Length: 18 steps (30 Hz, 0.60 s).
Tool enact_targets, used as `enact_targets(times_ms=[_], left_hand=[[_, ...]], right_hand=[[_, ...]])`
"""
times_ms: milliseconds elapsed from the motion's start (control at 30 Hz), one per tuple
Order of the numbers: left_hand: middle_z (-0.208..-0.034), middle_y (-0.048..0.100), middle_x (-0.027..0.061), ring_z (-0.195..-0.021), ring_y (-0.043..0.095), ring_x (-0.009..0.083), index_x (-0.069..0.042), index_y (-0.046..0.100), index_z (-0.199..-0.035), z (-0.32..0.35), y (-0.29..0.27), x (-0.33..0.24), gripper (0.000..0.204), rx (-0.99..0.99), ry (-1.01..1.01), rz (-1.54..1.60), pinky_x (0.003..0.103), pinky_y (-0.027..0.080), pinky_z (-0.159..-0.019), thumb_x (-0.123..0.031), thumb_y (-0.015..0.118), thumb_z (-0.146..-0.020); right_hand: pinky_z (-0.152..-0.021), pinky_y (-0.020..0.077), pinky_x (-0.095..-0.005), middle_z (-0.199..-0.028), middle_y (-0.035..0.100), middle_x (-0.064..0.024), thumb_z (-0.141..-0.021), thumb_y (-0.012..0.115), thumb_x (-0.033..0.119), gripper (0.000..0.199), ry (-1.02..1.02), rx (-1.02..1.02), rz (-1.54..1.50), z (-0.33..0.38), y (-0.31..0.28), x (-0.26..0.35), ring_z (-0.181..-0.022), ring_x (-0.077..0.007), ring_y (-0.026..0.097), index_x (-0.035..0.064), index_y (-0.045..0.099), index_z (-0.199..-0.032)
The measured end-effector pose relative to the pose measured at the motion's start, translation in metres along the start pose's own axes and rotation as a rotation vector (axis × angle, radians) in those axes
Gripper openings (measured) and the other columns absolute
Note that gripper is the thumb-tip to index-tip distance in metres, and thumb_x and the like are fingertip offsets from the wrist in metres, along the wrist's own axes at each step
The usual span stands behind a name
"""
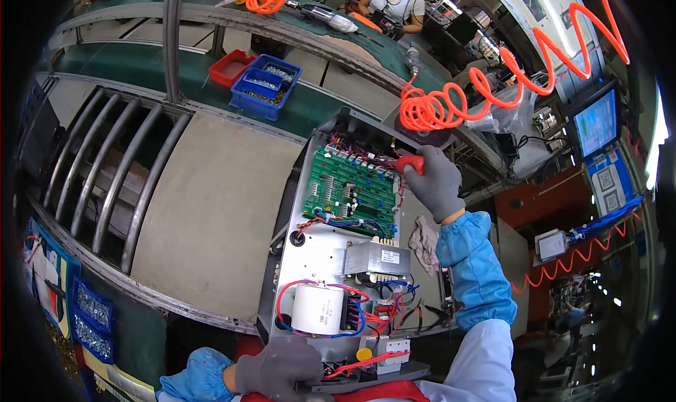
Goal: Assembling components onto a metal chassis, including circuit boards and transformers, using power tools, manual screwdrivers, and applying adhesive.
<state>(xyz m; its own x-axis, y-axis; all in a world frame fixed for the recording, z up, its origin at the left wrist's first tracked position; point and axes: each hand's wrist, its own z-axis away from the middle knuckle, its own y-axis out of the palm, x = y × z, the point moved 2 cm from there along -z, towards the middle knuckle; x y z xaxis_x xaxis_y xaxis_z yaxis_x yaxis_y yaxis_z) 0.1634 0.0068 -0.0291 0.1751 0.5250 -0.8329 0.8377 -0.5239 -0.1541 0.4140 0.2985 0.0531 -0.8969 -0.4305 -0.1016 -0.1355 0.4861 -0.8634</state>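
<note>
An open metal chassis [320,250] lies before me, fitted with a green circuit board [352,190], a transformer [380,259] and a white cylindrical capacitor [318,309]. My right hand [435,183], in a grey glove, is closed around a red-handled tool [410,164] at the board's far right corner. The tool's tip is lost among the wires [366,155] there. At the near left corner of the chassis is my gloved left hand [282,367], its fingers curled in beside the capacitor; what they grip, if anything, is hidden. Red wires and a white breaker [393,354] sit to its right.
Black-handled pliers [433,314] and a crumpled rag [424,243] lie right of the chassis. Metal rollers [116,176] run along the left. Blue bins [267,92] and a red bin [231,67] stand beyond. An orange coiled hose [451,106] hangs at the upper right. Another person [394,4] works across the bench.
</note>
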Motion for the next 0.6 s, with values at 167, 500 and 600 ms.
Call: enact_targets(times_ms=[167,500,600], left_hand=[[-0.059,0.051,0.0003,-0.054,0.052,0.022,-0.014,0.057,-0.062,-0.001,0.001,0.0,0.036,0.004,-0.015,0.024,0.038,0.034,-0.05,-0.038,0.08,-0.076],[-0.06,0.051,0.0008,-0.054,0.051,0.0223,-0.014,0.056,-0.062,0.004,-0.001,0.002,0.037,-0.001,-0.007,0.021,0.038,0.035,-0.05,-0.039,0.08,-0.077],[-0.06,0.052,0.0009,-0.055,0.052,0.0223,-0.014,0.056,-0.063,-0.001,0.002,-0.001,0.037,0.004,-0.038,0.041,0.037,0.035,-0.05,-0.038,0.08,-0.077]], right_hand=[[-0.063,0.0496,-0.0461,-0.086,0.062,-0.0118,-0.075,0.068,0.027,0.027,0.009,0.015,0.011,-0.002,0.005,-0.002,-0.078,-0.0337,0.064,0.009,0.06,-0.094],[-0.061,0.0495,-0.0465,-0.083,0.062,-0.0118,-0.074,0.067,0.024,0.025,-0.049,-0.001,0.062,-0.008,0.0,0.01,-0.074,-0.0344,0.064,0.0097,0.061,-0.093],[-0.061,0.0494,-0.0462,-0.083,0.062,-0.0119,-0.074,0.067,0.024,0.024,-0.044,-0.026,0.008,-0.006,0.003,-0.001,-0.074,-0.0344,0.064,0.0099,0.061,-0.092]])
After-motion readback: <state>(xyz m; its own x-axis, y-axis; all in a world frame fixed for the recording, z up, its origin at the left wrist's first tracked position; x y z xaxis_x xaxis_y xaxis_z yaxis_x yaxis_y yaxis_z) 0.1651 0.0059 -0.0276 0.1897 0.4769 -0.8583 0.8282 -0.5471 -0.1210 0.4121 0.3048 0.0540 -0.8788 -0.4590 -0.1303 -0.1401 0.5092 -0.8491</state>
